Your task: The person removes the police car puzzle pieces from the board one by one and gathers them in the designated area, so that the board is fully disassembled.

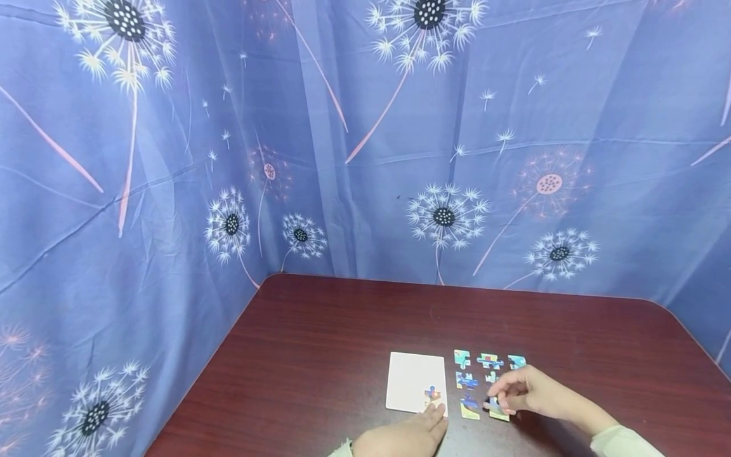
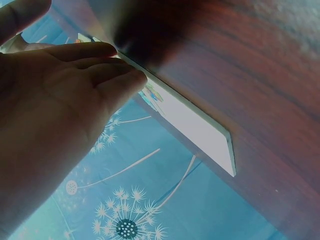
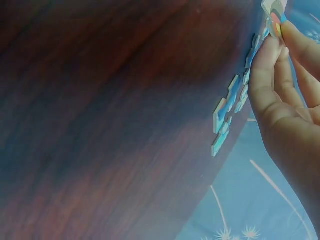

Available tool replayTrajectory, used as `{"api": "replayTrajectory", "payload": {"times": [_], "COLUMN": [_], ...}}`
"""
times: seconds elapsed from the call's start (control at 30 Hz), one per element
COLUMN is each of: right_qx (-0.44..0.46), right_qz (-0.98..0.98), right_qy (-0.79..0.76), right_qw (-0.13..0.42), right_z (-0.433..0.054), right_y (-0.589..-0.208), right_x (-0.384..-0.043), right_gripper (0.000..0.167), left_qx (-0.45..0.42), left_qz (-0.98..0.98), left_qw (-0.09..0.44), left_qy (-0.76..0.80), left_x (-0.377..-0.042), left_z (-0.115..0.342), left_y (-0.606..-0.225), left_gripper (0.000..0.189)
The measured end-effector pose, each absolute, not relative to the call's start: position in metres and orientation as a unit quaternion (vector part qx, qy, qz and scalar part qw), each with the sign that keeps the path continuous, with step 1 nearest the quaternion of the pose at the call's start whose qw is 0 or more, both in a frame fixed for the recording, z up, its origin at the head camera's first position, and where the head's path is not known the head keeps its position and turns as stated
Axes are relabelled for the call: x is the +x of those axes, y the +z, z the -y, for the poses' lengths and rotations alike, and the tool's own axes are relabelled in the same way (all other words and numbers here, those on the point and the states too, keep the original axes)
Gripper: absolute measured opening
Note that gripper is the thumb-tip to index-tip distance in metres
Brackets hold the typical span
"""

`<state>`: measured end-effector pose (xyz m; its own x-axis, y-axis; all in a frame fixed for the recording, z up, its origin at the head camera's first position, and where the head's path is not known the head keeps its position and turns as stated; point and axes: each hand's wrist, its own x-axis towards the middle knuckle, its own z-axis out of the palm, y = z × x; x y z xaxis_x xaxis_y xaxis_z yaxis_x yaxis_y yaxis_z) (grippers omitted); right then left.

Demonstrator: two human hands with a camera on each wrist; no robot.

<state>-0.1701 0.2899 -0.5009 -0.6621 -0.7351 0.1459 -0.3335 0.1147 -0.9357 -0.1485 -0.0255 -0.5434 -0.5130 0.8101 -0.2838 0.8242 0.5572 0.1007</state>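
Note:
A square white board lies on the table, with one colourful jigsaw puzzle piece at its lower right corner. My left hand has its fingers straight, fingertips at the board's near edge by that piece. In the left wrist view the fingers extend over the board's edge. My right hand is to the right, above the loose pieces. Between thumb and fingertips it pinches a puzzle piece with grey, orange and yellow on it, held tilted. In the head view the fingers partly hide the pinched piece.
Several loose puzzle pieces lie in rough rows right of the board, among them a blue and yellow piece and a light blue corner piece. The dark red wooden table meets blue dandelion-print curtains at its back and left.

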Motion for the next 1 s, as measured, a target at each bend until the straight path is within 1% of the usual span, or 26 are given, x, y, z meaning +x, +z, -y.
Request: {"api": "replayTrajectory", "payload": {"times": [0.1,0.17,0.27,0.47,0.57,0.77,0.87,1.0], "right_qx": [-0.361,-0.36,-0.349,-0.323,-0.319,-0.311,-0.303,-0.302], "right_qz": [-0.727,-0.733,-0.739,-0.756,-0.766,-0.777,-0.783,-0.791], "right_qy": [-0.553,-0.548,-0.548,-0.542,-0.532,-0.523,-0.519,-0.509], "right_qw": [0.187,0.18,0.178,0.174,0.168,0.161,0.16,0.153], "right_z": [-0.291,-0.29,-0.29,-0.289,-0.289,-0.289,-0.289,-0.29], "right_y": [-0.502,-0.503,-0.503,-0.502,-0.501,-0.5,-0.5,-0.503], "right_x": [-0.169,-0.169,-0.168,-0.167,-0.165,-0.162,-0.162,-0.162], "right_gripper": [0.023,0.023,0.022,0.019,0.018,0.016,0.015,0.015], "left_qx": [0.469,0.467,0.462,0.445,0.443,0.457,0.455,0.449], "left_qz": [-0.87,-0.87,-0.874,-0.876,-0.877,-0.873,-0.872,-0.872], "left_qw": [0.153,0.154,0.152,0.185,0.185,0.172,0.181,0.194], "left_qy": [-0.021,-0.018,-0.017,0.005,0.003,0.003,0.005,0.009], "left_x": [-0.149,-0.149,-0.145,-0.137,-0.135,-0.137,-0.139,-0.136], "left_z": [0.026,0.026,0.026,0.026,0.025,0.026,0.027,0.026], "left_y": [-0.547,-0.546,-0.537,-0.508,-0.503,-0.514,-0.517,-0.507], "left_gripper": [0.08,0.081,0.079,0.075,0.074,0.076,0.079,0.079]}}
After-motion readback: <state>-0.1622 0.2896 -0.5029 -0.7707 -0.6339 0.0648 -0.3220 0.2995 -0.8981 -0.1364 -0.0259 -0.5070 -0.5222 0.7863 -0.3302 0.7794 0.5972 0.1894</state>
